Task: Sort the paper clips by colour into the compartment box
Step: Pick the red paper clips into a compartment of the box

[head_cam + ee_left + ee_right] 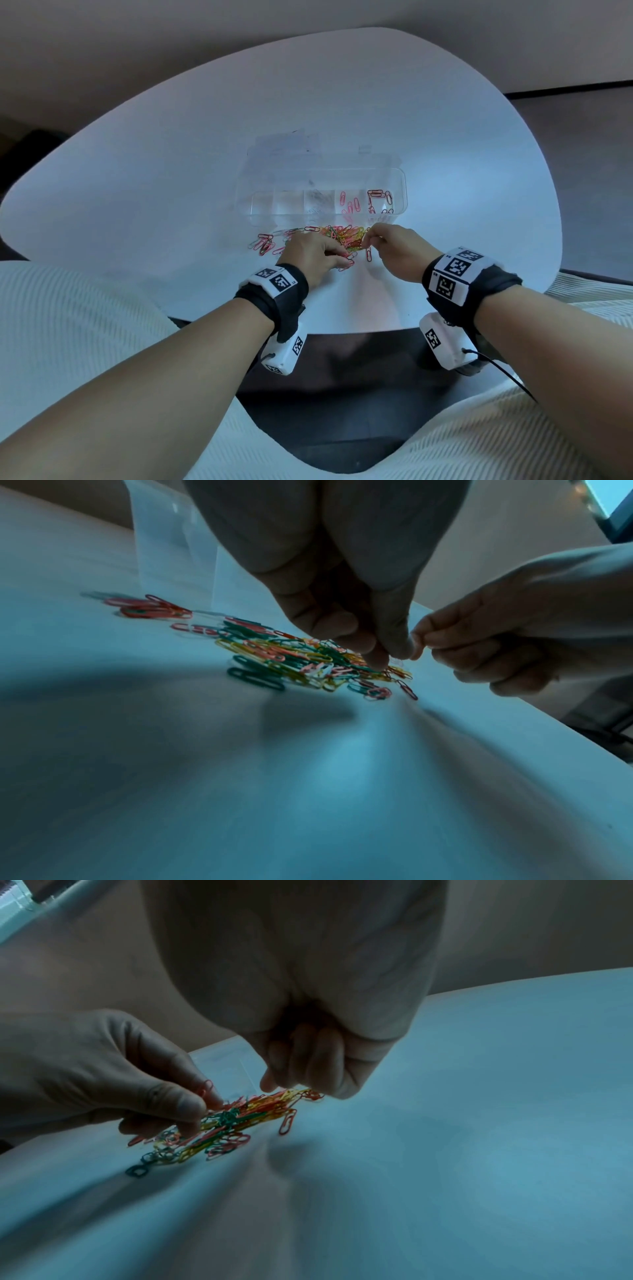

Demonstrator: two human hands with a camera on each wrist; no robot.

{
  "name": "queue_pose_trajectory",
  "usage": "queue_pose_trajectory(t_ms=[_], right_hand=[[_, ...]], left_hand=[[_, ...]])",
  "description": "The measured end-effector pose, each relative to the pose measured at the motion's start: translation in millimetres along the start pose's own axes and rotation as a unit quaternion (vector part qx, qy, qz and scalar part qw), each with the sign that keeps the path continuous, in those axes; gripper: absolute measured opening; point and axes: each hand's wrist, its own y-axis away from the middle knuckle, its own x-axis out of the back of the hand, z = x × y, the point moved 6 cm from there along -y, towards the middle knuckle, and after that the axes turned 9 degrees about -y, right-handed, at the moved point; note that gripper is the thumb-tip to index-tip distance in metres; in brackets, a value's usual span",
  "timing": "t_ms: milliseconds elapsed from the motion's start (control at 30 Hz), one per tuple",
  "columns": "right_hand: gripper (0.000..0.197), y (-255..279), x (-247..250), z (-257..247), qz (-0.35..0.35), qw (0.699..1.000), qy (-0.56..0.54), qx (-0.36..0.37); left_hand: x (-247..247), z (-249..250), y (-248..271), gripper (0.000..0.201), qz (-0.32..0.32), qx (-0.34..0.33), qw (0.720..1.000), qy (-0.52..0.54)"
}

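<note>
Both hands are down in the mixed paper clip pile [346,240] on the table [171,192]. Left hand [313,251] pinches one pink clip [206,1087]; right hand [399,250] curls, its hold unclear. One compartment box [322,198] just behind: five compartments, two with clips.

Round white matte table [171,192]; cream ribbed fabric [75,325] at near edge, both sides; dark floor [342,411] beneath.

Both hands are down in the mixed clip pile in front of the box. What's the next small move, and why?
Probably lift the left hand and carry its pink clip to the compartment box: pink clips already lie in the second compartment from the right. The right hand is at the pile; its grip is unclear.
</note>
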Motion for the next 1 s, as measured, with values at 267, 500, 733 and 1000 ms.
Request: queue_pose_trajectory(t_ms=[267,500,733,1000], right_hand=[[0.03,1.0,3.2,0.3,0.012,1.0,0.002,0.001],[0.023,0.1,1.1,2.3,0.007,1.0,0.01,-0.016],[0.024,1.9,2.8,2.1,0.017,0.998,0.033,-0.049],[0.038,3.4,9.7,-5.7,-0.049,0.99,-0.117,-0.06]], left_hand=[[-13.9,6.9,4.6,0.013,-0.034,-0.046,0.982,-0.181],[-20.7,17.0,2.9,0.01,-0.036,-0.082,0.966,-0.242],[-14.2,7.9,3.3,0.007,-0.016,-0.053,0.986,-0.16],[6.3,-3.7,2.3,0.008,0.036,0.053,0.997,0.05]])
